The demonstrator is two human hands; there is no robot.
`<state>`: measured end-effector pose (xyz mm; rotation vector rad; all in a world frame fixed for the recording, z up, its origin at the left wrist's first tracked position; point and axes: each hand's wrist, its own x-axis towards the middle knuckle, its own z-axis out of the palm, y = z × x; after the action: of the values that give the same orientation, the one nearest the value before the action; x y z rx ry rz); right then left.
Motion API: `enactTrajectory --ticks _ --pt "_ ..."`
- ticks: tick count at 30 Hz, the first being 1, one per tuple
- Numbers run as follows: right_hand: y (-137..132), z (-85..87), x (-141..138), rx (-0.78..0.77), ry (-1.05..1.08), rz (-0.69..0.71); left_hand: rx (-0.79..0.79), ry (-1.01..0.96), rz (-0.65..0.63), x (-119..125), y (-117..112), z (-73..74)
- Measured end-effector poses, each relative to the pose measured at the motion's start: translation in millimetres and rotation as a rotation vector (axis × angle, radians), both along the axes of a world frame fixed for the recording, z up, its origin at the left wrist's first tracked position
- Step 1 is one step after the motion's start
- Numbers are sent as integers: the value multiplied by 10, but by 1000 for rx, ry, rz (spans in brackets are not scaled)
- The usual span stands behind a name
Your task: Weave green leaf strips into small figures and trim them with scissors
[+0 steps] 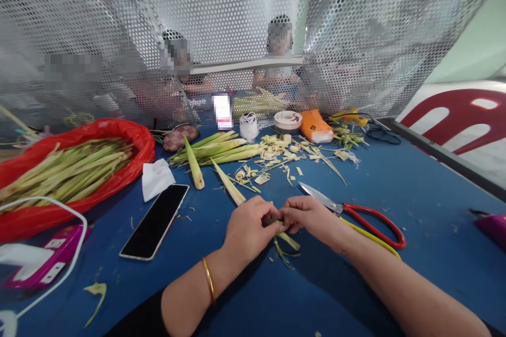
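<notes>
My left hand (249, 226) and my right hand (308, 217) meet over the blue table (415, 195), both pinched on a small folded piece of green leaf strip (285, 245) whose loose ends hang toward me. A pale leaf stalk (228, 185) runs from my left hand away to the upper left. Red-handled scissors (356, 211) lie just right of my right hand, blades pointing left. A gold bangle sits on my left wrist.
A red bag (118, 131) of green stalks lies at left, a black phone (155, 221) and white tissue (156, 178) beside it. Loose stalks (213, 150) and cut scraps (276, 155) lie ahead. Thread spool (249, 126), tape roll (287, 121), orange pouch (315, 126). People sit behind the perforated screen.
</notes>
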<state>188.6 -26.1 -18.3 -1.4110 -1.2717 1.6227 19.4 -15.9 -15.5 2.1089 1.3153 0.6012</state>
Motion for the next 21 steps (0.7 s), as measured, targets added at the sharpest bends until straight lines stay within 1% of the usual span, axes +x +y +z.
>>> enactTrajectory --ticks 2,6,8,12,15,18,20,21 --pt "6 -8 0 -4 22 -38 -32 -9 21 -5 4 -4" --pt "18 -22 -4 -3 45 -98 -243 -169 -2 -27 13 -1" --pt "21 -27 -5 -24 78 -116 -288 -219 7 -28 4 14" --pt "5 -3 -13 -98 245 -160 -314 -301 117 -16 -14 66" --pt "-24 42 -35 -84 334 -176 -369 -411 218 -18 -5 96" --pt "-48 65 -61 -25 292 -168 -500 -453 232 -31 6 107" --pt "-54 46 -69 -23 236 -116 -555 -416 194 -41 7 110" --pt "-53 26 -68 -23 189 -85 -551 -376 165 -46 5 112"
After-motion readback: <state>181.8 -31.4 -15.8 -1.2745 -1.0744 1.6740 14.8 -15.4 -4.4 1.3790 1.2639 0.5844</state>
